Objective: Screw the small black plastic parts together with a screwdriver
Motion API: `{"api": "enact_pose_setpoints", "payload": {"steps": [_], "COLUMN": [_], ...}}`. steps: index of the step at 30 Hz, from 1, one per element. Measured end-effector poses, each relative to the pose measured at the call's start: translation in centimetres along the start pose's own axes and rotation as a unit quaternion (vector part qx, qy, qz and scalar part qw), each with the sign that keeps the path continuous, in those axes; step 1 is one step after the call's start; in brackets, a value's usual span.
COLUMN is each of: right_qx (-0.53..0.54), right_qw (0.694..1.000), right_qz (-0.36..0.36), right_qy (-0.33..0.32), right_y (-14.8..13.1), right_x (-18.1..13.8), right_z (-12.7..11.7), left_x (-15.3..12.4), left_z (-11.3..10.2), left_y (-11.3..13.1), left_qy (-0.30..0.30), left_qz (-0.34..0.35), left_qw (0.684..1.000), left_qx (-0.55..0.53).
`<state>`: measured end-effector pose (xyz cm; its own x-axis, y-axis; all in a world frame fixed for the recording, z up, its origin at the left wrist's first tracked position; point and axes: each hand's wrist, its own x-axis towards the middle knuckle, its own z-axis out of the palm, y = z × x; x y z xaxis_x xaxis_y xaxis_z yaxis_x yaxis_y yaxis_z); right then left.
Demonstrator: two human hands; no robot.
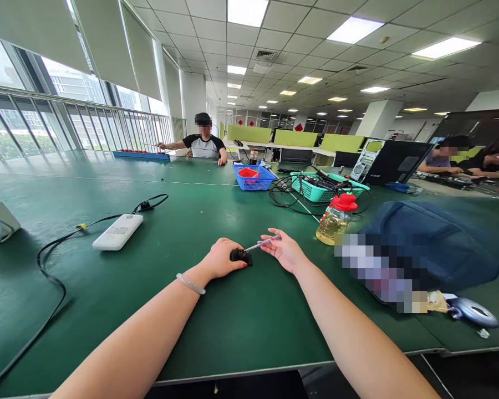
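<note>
My left hand [222, 259] rests on the green table [149, 277], fingers curled over a small black object [242, 256]. My right hand [283, 250] pinches a thin clear pen-like tool [263, 243] whose tip points into the black object. Both hands sit near the middle of the table, close together. A pale bracelet [190, 284] circles my left wrist.
A white power strip [118, 231] with a black cable lies to the left. A bottle with a red lid [336, 218], a dark blue bag [432, 249], a blue basket [254, 177] and a teal basket [324, 188] stand beyond. Other people sit at the far side and right.
</note>
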<state>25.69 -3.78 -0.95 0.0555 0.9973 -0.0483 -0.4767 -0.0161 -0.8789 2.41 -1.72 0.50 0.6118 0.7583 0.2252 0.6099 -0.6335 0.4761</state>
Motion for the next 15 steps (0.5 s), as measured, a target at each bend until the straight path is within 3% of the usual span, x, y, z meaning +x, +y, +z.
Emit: {"api": "enact_pose_setpoints", "payload": {"steps": [15], "right_qx": [-0.003], "right_qw": [1.0], "right_qz": [-0.01], "right_qy": [0.023], "right_y": [-0.19], "right_x": [-0.04], "right_z": [0.1], "left_x": [-0.08], "left_z": [0.0], "left_y": [0.1], "left_qy": [-0.001], "left_qz": [0.001], "left_qw": [1.0], "left_qx": [0.012]}}
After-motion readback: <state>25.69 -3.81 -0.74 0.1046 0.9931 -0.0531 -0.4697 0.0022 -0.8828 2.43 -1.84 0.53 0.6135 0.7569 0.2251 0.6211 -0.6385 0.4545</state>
